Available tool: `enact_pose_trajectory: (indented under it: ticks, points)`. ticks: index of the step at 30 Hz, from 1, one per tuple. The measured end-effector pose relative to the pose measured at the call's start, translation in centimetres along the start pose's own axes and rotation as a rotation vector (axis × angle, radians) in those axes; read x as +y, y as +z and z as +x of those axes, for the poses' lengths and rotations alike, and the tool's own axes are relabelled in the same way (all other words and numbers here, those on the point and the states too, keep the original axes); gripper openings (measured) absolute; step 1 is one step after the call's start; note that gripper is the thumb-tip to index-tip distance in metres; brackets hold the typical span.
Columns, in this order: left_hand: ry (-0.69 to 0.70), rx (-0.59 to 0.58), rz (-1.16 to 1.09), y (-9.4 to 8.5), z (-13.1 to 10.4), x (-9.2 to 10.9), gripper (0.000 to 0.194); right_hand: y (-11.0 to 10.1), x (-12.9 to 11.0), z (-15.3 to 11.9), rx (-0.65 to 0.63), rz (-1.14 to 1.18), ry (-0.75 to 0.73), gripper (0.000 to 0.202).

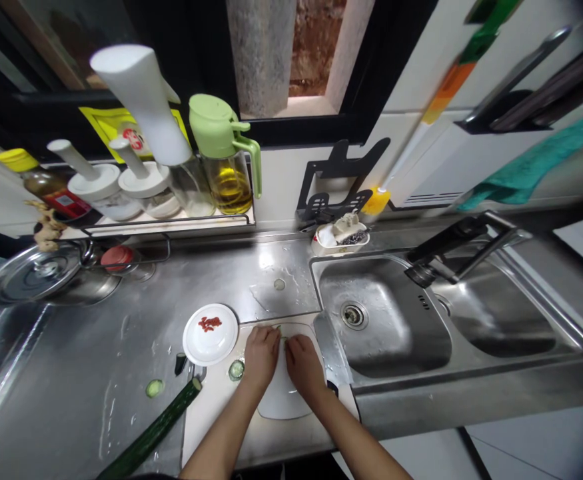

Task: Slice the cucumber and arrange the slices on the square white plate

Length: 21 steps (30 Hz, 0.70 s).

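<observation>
My left hand [262,353] and my right hand [302,360] are close together over a pale, rounded-square plate [284,399] on a light board [266,440]. Both have their fingers pinched together around a small green piece [280,329], whose shape is mostly hidden. A cucumber slice [236,370] lies on the board beside my left wrist. To the left, a long cucumber [154,433] stretches toward the front edge, its cut end near the board. A white plate [210,352] with chopped red bits [210,324] sits at the board's upper left corner.
Another cucumber slice [154,388] and a dark green end piece [180,363] lie on the steel counter [81,373]. A double sink [386,313] with a black faucet [446,247] is at right. Bottles and jars line a rack [171,227] behind; a lidded pot [46,273] stands left.
</observation>
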<state>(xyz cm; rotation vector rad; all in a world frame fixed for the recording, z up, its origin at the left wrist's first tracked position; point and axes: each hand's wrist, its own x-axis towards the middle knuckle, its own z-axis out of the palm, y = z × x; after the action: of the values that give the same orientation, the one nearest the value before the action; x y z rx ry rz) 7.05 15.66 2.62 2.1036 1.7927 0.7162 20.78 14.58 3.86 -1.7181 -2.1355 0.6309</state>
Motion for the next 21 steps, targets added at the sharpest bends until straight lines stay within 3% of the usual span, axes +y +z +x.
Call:
enact_pose_trajectory:
  ticks: [5,15,21]
  points:
    - [0.049,-0.021,0.052,0.0,-0.4,0.0,0.021,0.5,0.7,-1.6,0.039,-0.126,-0.242,0.034]
    - [0.048,0.005,0.037,0.3,-0.5,0.0,0.022,0.4,1.2,-2.0,-0.060,-0.213,-0.228,0.041]
    - [-0.005,0.032,-0.035,-0.8,-0.4,0.2,0.023,0.1,1.1,-2.1,-0.013,-0.172,-0.249,0.038]
